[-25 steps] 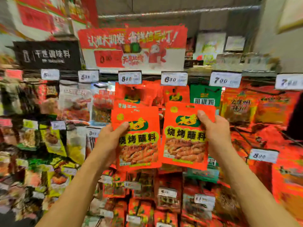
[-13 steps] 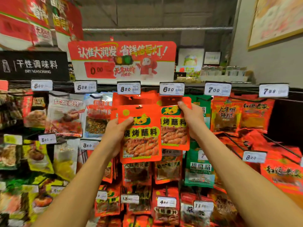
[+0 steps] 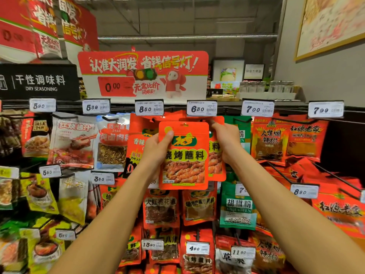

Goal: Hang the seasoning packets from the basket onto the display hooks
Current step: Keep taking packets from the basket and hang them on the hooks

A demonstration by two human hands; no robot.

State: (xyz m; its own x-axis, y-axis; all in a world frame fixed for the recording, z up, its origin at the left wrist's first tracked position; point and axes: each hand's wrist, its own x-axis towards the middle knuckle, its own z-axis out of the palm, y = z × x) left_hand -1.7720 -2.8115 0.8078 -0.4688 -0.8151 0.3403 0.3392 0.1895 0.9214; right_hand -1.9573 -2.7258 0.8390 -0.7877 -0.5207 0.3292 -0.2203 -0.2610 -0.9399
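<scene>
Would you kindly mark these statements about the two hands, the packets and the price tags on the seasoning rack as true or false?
1. The left hand holds an orange packet. True.
2. The right hand is empty. False: it holds a second packet, partly hidden behind the first.
3. The tag right above the hands reads 6.30. True.
4. The black sign says DRY SEASONING. True.
5. The green packet hangs left of the hands. False: it hangs lower right.

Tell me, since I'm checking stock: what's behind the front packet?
Behind the front packet, a matching packet held by the right hand; its left part and the hook are hidden.
</scene>
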